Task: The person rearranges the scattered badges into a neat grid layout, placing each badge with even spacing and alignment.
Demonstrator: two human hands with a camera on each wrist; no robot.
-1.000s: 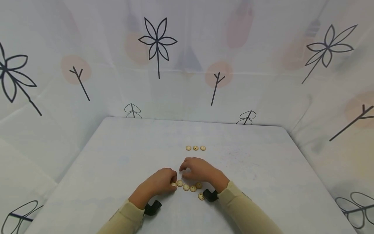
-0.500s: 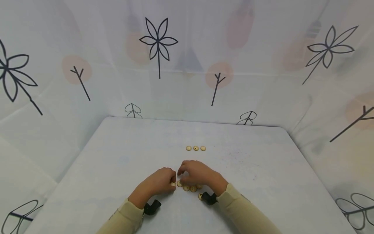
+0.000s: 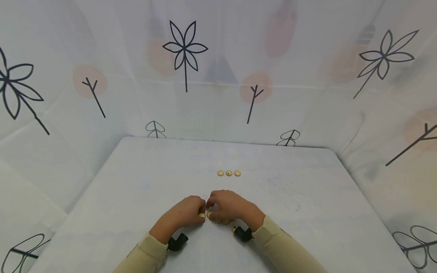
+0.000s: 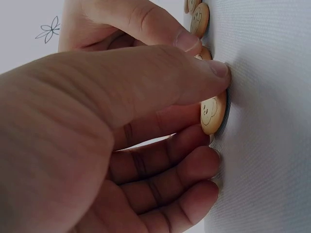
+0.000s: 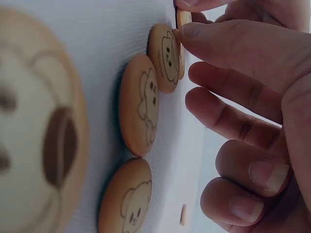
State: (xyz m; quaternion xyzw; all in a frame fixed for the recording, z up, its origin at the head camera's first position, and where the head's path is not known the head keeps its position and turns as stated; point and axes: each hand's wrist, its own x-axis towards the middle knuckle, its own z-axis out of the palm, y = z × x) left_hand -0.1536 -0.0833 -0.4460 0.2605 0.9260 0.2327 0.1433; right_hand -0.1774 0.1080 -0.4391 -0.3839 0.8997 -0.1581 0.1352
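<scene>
Small round tan discs with drawn animal faces lie flat in a curved row. My left hand pinches the leftmost disc, its thumb lying over part of it. Right beside it, my right hand has its thumb and curled forefinger at the neighbouring disc. The right thumb touches that disc's edge in the right wrist view; the forefinger's contact is hard to see. Under the right hand lie more discs, among them one with a dog-like face and another, partly hidden from the head view.
Three similar discs form a straight row farther back on the white table. A single disc lies beside the black camera on the right wrist. Printed white cloth surrounds the table.
My right hand has come down and slightly left, toward the near row, and now covers several discs there. The left hand has stayed almost still, holding its disc.
</scene>
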